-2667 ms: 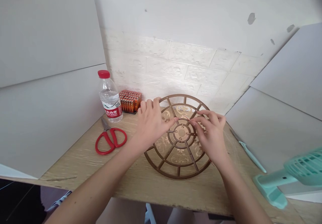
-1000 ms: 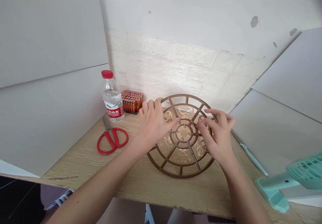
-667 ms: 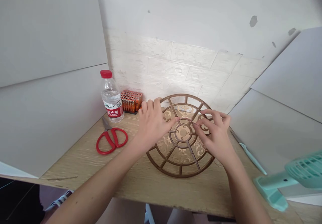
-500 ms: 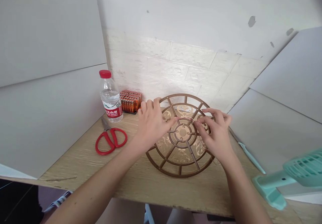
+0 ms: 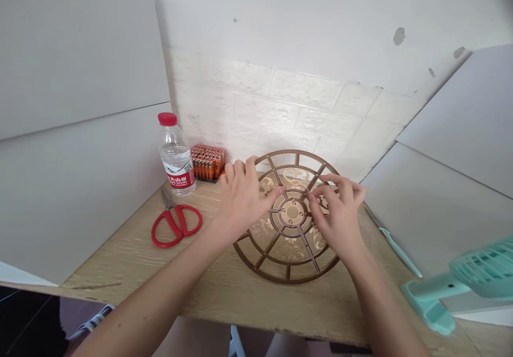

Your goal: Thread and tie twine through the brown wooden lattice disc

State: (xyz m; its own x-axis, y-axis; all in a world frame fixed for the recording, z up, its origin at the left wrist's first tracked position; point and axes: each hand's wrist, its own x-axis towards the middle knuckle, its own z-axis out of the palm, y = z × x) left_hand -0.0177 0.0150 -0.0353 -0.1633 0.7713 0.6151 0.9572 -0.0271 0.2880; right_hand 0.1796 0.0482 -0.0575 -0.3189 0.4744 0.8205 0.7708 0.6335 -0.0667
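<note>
A round brown frame (image 5: 288, 274) with spokes and gold scroll panels is tilted up on the wooden table. My left hand (image 5: 242, 192) grips it at the upper left, fingers over the outer rim and thumb tip near the hub. Between that thumb and my right hand (image 5: 339, 210), a thin pale thread (image 5: 298, 185) arcs just above the hub ring. My right thumb and forefinger are pinched together on the thread's right end, over the frame's right half. Its middle forefinger area partly hides a scroll panel.
Red-handled scissors (image 5: 176, 226) lie at left, before a water bottle (image 5: 176, 162) and a block of orange batteries (image 5: 207, 162). To the right are a knife with a teal handle (image 5: 401, 251) and a mint-green fan (image 5: 481, 274). White panels (image 5: 88, 196) enclose the sides.
My right hand has shifted slightly left, toward the hub. The loop of thread that hung below it no longer shows. My left hand and the frame have barely moved.
</note>
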